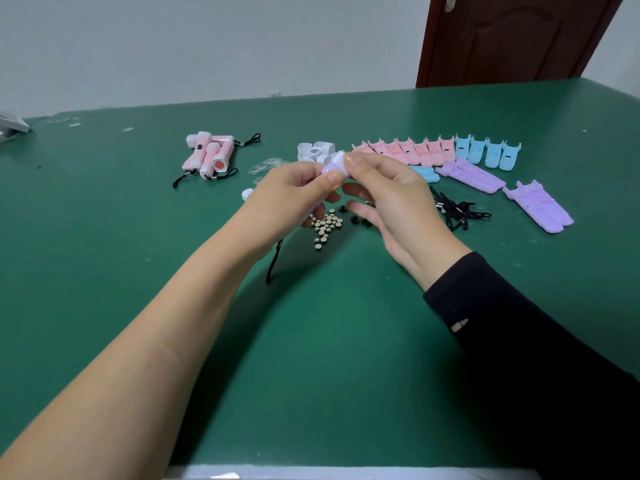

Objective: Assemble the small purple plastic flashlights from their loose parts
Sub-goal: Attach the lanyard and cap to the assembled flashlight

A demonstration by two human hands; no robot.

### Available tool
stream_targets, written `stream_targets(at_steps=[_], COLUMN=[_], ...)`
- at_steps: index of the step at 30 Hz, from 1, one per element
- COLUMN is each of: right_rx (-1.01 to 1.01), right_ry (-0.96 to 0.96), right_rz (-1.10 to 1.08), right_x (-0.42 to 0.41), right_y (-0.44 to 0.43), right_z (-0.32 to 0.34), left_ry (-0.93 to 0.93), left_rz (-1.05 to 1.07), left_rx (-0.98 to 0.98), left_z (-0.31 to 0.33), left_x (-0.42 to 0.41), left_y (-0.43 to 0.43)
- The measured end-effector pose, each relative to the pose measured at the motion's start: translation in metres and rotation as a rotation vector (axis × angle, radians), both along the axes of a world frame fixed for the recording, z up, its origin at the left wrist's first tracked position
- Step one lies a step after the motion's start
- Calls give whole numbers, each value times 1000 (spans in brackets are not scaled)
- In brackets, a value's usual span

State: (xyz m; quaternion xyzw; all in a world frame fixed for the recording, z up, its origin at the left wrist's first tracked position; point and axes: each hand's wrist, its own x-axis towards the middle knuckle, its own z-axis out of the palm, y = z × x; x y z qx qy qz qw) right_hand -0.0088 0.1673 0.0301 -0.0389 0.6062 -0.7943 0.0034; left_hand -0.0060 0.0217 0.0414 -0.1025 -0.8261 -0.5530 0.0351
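place: small assembly workroom | evidence: green table (104, 209), sorted loose shells (433, 154)

left hand (294, 194): frame centre, curled round purple flashlight (332, 167) | right hand (391, 202): just right of it, forefinger and thumb pinch its white end | left forearm (156, 323) bare, right sleeve (519, 327) black

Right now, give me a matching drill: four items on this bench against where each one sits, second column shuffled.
Items:
1. pink flashlights
2. black cords
3. purple flashlight
4. button cells

Places:
A. pinched between left hand and right hand
B. piled at the far left of the green table
C. loose heap to the right of the right hand
D. on the table just beneath the hands

Pairs: 1-B, 2-C, 3-A, 4-D
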Motion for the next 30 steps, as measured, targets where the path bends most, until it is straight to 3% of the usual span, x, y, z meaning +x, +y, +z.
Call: stream_targets(at_steps=[10, 19, 25, 30], right_rx=[36, 15, 187, 131], right_ry=[-16, 9, 42, 185], right_rz=[54, 112, 84, 58], right_x=[-4, -7, -3, 0], right_y=[0, 4, 3, 3], right_z=[1, -1, -3, 8], left_ry=[4, 66, 118, 175], left_rz=[-46, -4, 7, -103], left_rx=[-87, 5, -56, 84], left_z=[2, 4, -3, -1], left_x=[1, 3, 1, 0], left_y=[-3, 1, -3, -9])
